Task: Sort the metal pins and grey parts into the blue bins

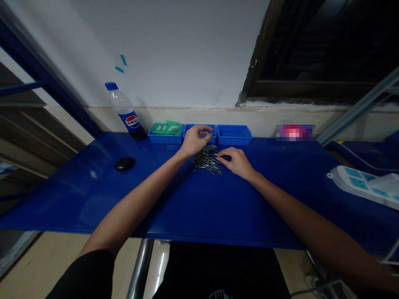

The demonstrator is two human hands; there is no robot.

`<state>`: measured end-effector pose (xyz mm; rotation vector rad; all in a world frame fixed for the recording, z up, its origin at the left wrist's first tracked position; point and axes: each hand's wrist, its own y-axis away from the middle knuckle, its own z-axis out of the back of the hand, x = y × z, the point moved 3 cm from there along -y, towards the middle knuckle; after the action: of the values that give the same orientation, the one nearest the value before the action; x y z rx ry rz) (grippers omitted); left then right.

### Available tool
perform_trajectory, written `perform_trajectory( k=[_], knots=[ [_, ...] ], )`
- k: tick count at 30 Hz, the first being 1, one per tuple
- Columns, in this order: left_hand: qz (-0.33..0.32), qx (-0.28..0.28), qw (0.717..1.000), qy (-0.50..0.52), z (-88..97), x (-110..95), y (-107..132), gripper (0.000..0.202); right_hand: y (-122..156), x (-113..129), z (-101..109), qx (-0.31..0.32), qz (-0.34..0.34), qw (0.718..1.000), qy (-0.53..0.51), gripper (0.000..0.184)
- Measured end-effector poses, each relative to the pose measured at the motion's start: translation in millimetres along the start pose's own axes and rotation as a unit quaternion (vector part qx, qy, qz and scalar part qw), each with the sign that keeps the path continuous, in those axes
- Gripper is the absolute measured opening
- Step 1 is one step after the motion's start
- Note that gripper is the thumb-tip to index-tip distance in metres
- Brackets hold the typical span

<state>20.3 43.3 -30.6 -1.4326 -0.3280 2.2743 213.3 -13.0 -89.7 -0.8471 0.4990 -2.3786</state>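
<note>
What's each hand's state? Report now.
Left hand: partly open at the middle blue bin; whether it holds anything can't be told.
Right hand: closed, apparently pinching a small metal piece.

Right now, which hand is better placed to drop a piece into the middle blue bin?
Left, most likely: the left hand appears over the middle blue bin, while the right hand is beside the pile of metal pieces.

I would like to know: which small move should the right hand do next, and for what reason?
Probably the right hand should draw one piece sideways, clear of the pile of thin metal pieces. It is at the pile's right edge, while many pieces lie crossed over one another, and the left hand is at the middle blue bin.
</note>
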Motion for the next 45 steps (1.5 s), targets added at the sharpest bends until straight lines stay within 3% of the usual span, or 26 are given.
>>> perform_trajectory(
  k=[8, 11, 14, 18, 23, 28, 31, 36, 39, 42, 45],
  knots=[
    [-0.004, 0.011, 1.000, -0.005, -0.8, -2.2, 1.1, 0.024, -1.0, 0.0, -1.3, -0.036, -0.070, 0.993, -0.084, 0.005],
    [-0.019, 0.031, 0.999, -0.018, -0.6, -4.0, 1.7, 0.022, -3.1, -4.2, -0.4, -0.086, -0.119, 0.969, -0.198, 0.015],
    [-0.036, 0.077, 0.996, -0.026, -2.5, -7.5, 4.0, 0.023, -6.5, -11.6, 0.7, -0.119, -0.165, 0.925, -0.321, 0.033],
    [-0.069, 0.148, 0.987, 0.005, -9.1, -14.6, 9.1, 0.022, -9.3, -17.7, 3.2, -0.130, -0.203, 0.885, -0.398, 0.042],
    [-0.060, 0.175, 0.981, 0.053, -14.1, -16.5, 12.4, 0.019, -9.0, -15.2, 2.1, -0.112, -0.212, 0.864, -0.442, 0.043],
    [-0.033, 0.177, 0.980, 0.084, -12.1, -15.9, 11.9, 0.019, -9.4, -10.1, 1.3, -0.094, -0.213, 0.861, -0.452, 0.042],
    [-0.018, 0.153, 0.984, 0.086, -8.1, -10.9, 7.9, 0.019, -9.4, -10.1, 2.0, -0.095, -0.219, 0.857, -0.457, 0.042],
    [0.037, 0.006, 0.998, 0.046, 6.2, 8.3, -2.6, 0.025, -7.6, -15.5, 2.4, -0.100, -0.259, 0.854, -0.440, 0.040],
    [0.053, -0.025, 0.997, 0.049, 12.7, 14.5, -6.1, 0.034, -7.1, -16.8, 2.6, -0.096, -0.264, 0.851, -0.443, 0.041],
    [0.011, 0.013, 1.000, 0.000, 18.0, 10.6, -8.3, 0.029, -6.8, -16.5, 3.3, -0.095, -0.261, 0.852, -0.443, 0.042],
    [-0.066, 0.138, 0.980, -0.126, 19.2, 3.6, -7.7, 0.023, -6.4, -16.1, 3.9, -0.092, -0.255, 0.863, -0.427, 0.042]
  ],
)
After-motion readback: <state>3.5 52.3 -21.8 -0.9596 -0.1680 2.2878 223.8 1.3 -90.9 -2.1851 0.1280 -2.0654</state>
